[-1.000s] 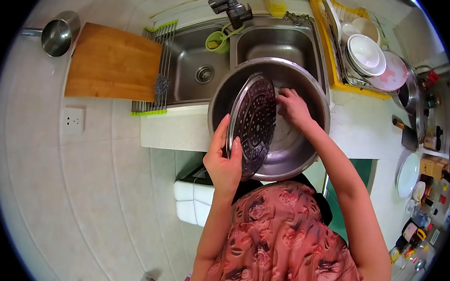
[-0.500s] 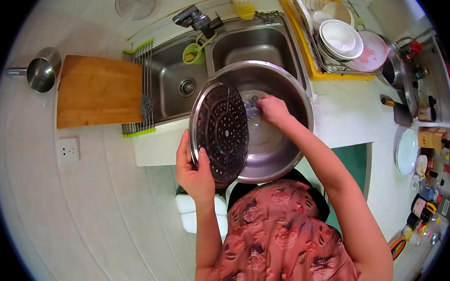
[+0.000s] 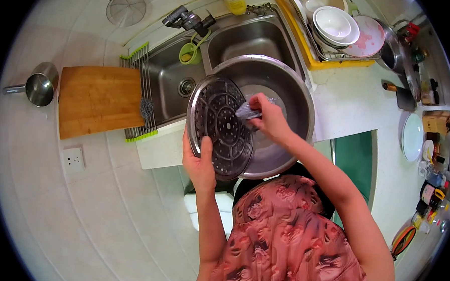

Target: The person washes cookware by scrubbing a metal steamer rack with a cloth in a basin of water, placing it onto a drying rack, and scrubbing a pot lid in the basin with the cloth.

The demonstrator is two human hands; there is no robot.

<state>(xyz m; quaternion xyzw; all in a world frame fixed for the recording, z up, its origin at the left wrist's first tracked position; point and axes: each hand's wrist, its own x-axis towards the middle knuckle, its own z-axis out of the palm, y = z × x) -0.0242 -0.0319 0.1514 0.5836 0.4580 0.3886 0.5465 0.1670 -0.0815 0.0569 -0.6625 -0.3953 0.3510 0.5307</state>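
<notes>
Head view: the metal basin is sitting at the front edge of the desk, its near rim jutting past that edge. Desk surface is stretching right of the basin toward a cleaver; the double sink is lying beyond it. A perforated plate is leaning over the basin's left rim. There, the left hand is pinching the plate's edge, thumb lying across its face. Above the basin's interior, the right hand is gripping a crumpled grey wad beside the plate, its forearm crossing the basin's near-right rim.
</notes>
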